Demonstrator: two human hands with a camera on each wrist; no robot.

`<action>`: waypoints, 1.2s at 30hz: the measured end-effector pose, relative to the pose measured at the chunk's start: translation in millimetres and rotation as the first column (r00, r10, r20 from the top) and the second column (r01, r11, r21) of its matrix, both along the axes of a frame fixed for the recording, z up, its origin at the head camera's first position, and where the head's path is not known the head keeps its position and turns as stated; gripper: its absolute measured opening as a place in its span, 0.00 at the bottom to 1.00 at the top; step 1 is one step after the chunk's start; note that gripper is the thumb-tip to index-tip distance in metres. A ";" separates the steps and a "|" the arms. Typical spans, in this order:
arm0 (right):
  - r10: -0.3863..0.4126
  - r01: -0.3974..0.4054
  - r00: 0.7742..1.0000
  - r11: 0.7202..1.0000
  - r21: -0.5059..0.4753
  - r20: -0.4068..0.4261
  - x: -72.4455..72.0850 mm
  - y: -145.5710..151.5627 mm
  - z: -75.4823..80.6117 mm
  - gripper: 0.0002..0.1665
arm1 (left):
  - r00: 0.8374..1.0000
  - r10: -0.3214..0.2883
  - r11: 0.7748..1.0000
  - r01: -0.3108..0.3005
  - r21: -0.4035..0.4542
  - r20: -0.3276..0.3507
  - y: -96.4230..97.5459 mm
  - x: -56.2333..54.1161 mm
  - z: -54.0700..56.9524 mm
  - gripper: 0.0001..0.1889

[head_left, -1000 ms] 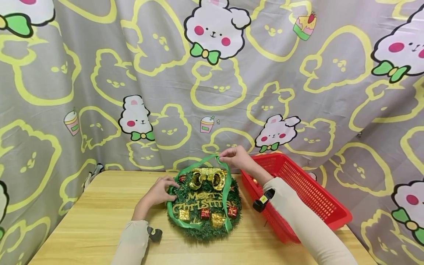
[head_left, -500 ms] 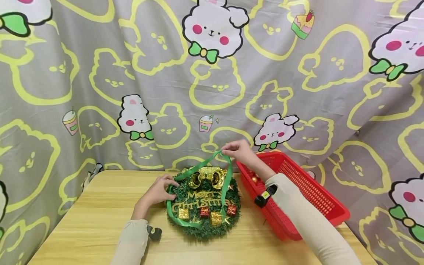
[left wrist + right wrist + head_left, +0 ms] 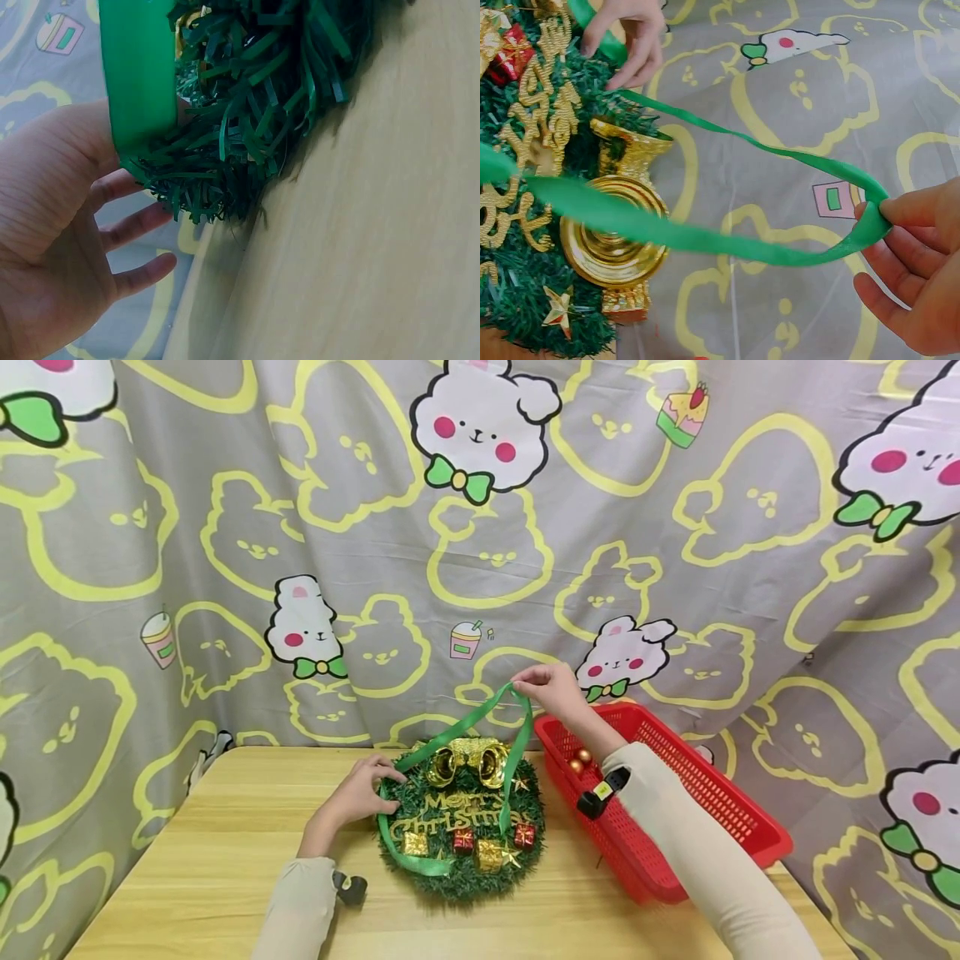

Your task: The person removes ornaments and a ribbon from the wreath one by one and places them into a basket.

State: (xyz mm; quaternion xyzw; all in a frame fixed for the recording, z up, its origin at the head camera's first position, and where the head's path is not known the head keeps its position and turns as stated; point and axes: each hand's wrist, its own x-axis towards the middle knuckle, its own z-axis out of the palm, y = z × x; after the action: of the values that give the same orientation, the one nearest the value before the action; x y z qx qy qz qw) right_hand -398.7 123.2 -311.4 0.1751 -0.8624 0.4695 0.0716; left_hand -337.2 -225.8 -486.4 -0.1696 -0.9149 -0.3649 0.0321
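A round green tinsel wreath [image 3: 472, 887] lies on the table, bearing gold "Merry Christmas" lettering [image 3: 463, 820], gold bells [image 3: 492, 766] and small wrapped boxes [image 3: 462, 841]. At its left edge my left hand [image 3: 363, 792] grips the wreath between thumb and fingers, with ribbon passing over the thumb in the left wrist view. My right hand [image 3: 555, 691], above the wreath's back right, pinches a green ribbon [image 3: 772, 255] between thumb and fingertips, raising it in a loop. One ribbon end hangs over the lettering; another stretch curves along the wreath's lower left.
A red perforated plastic basket [image 3: 720, 789] stands to the right, partly behind my right forearm, with small gold balls [image 3: 580, 762] inside. Behind the wooden table [image 3: 225, 843] hangs a grey curtain [image 3: 390, 568] with cartoon bears.
My right hand has risen and shifted slightly right, drawing the ribbon loop higher; its hanging end has slid up from the wreath's lower edge to the lettering. My left hand stays put.
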 end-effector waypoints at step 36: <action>-0.116 0.113 0.993 0.985 -0.129 -0.015 -4.0 59.2 22.7 0.17 | 1.000 0.024 1.000 -0.025 -0.011 -0.014 1.0 -0.6 -1.9 0.17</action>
State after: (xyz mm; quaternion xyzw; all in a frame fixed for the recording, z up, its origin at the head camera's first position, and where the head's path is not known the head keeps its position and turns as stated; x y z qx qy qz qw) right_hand -402.7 182.4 -288.7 0.1256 -0.8382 0.5171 0.1190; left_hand -337.9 -224.8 -488.4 -0.1610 -0.9187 -0.3582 0.0419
